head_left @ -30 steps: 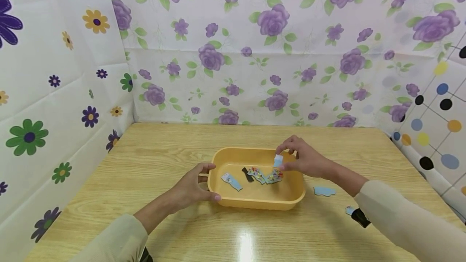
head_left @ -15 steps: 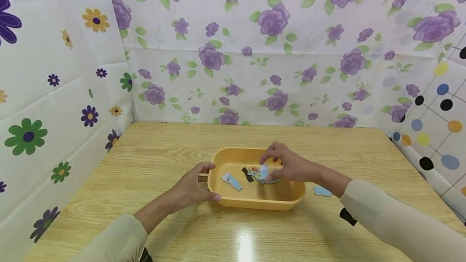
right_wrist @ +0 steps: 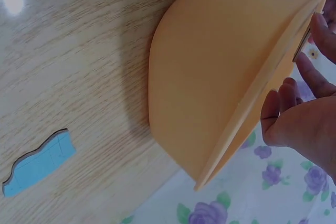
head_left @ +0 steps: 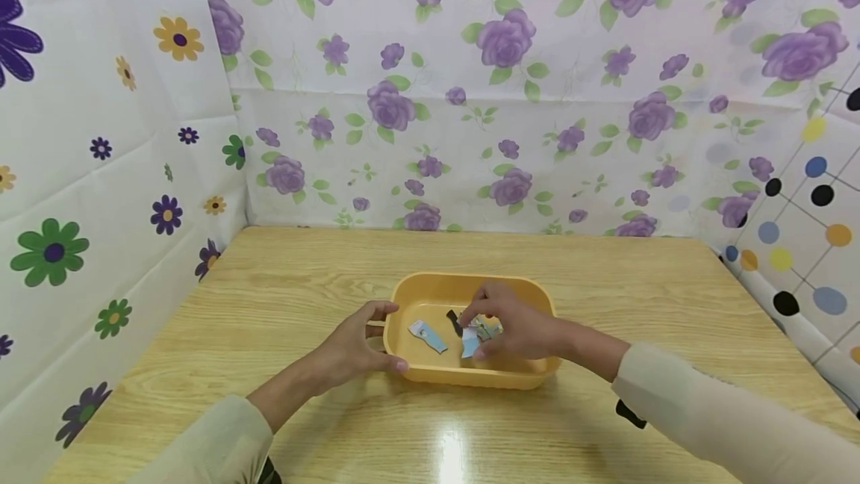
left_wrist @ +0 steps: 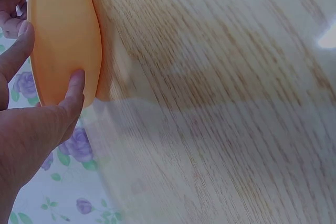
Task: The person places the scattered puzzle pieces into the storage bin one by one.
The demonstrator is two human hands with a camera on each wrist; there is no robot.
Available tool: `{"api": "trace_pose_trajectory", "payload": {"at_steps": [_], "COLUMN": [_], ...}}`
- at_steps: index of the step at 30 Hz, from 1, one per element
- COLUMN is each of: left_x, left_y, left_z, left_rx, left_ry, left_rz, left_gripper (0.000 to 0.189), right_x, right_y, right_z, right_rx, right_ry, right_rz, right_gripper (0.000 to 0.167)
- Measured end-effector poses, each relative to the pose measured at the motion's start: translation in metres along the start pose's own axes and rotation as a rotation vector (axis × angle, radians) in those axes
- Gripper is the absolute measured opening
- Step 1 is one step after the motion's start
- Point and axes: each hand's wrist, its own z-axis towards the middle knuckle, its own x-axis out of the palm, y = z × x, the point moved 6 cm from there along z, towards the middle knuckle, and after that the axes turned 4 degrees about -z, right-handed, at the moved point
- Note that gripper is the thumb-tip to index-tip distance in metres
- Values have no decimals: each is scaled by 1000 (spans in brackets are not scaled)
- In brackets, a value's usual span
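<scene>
My left hand (head_left: 352, 342) holds the left end of a yellow-orange plastic tray (head_left: 470, 378), with the thumb at its near rim. In the left wrist view, fingers of the left hand (left_wrist: 39, 124) touch the tray's outer wall (left_wrist: 65, 24). Over the tray's inside, my right hand (head_left: 513, 323) pinches a light blue and white puzzle piece (head_left: 469, 346) between thumb and finger. A flat blue piece with a pale end (head_left: 428, 336) lies inside at the left. Beside it are a dark piece (head_left: 453, 320) and a multicoloured piece (head_left: 492, 327), partly hidden by the right hand.
The tray stands on a wood-grain table (head_left: 322, 275). In the right wrist view, a light blue puzzle piece (right_wrist: 39, 163) with one wavy edge lies on the table outside the tray. Flower-patterned cloth (head_left: 430, 125) hangs behind the table and along the left side.
My right hand has moved left and lower over the tray, carrying the light blue and white puzzle piece. The left hand and the tray have stayed in place.
</scene>
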Motion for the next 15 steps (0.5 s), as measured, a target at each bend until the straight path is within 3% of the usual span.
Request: {"api": "trace_pose_trajectory", "payload": {"at_steps": [8,15], "left_x": [1,0], "left_y": [0,0], "left_z": [0,0], "left_rx": [-2,-4], "left_ry": [5,2], "left_rz": [-4,0], "left_gripper": [91,91], "right_x": [4,-3], "right_y": [2,-3], "right_z": [0,-4], "right_rx": [57,30], "right_ry": [42,9], "right_rz": [51,57], "right_gripper": [38,37]}}
